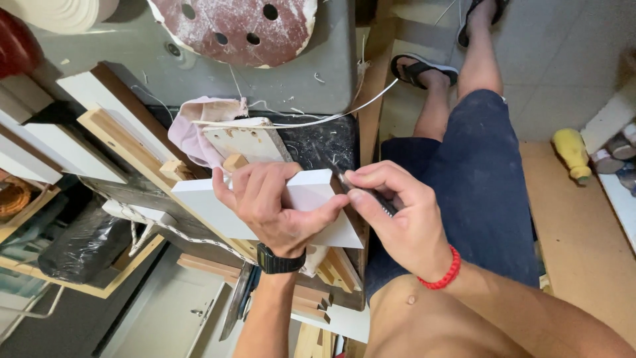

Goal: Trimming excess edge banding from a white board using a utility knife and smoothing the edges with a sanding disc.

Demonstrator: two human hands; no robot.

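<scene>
panel: flat white rectangular board (301, 202) lies tilted across the wooden strips near the front edge of the cluttered bench (318, 142), its right end jutting past the dark mat.
left hand (268, 202): palm down on the panel, fingers (242, 182) curled over its far edge, thumb stretched toward the right end, pressing it flat; black wristwatch (279, 260) on the wrist.
right hand (397, 212): fingers pressed together around a slim dark-handled knife (361, 192), held like a pen, tip at the panel's upper right corner.
blade contact: too small to tell whether the tip touches the edge or sits just beside it.
doing it well: judging from the grip, keep the left thumb clear of the blade's line, hold the panel hard so it cannot pivot, take light shallow passes, cut away from the holding hand.
risk: the thumb sits near the tip; a slip would run toward it.
nearby: round red sanding disc (232, 26) at the bench's far edge, pink rag (199, 122) behind the panel.
</scene>
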